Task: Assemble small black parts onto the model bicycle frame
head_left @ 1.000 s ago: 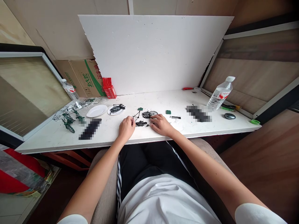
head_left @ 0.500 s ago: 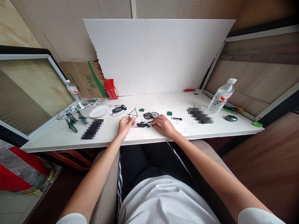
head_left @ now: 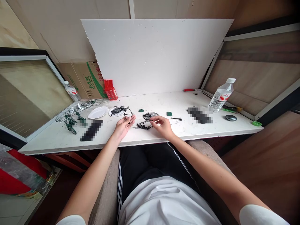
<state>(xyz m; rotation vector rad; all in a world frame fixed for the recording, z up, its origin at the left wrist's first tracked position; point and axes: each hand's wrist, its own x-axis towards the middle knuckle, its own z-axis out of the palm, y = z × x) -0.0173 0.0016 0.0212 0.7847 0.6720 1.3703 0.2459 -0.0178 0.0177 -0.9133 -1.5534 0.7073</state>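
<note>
A small dark model bicycle frame is held up by my left hand, its thumb against the lower end and its palm turned partly upward. My right hand pinches a thin dark piece that points left; its exact kind is too small to tell. Just behind and below that piece lie black spoked wheels and a cluster of small black parts on the white table. Two green blocks, one left and one right, lie farther back.
On the left are green model bicycles, a white plate and another plate with black parts. A short black strip lies right of my right hand. Water bottles stand at the right and left.
My left hand has moved slightly left with the bicycle frame and its fingers have opened out more. My right hand has lifted the thin dark piece up from the black parts.
</note>
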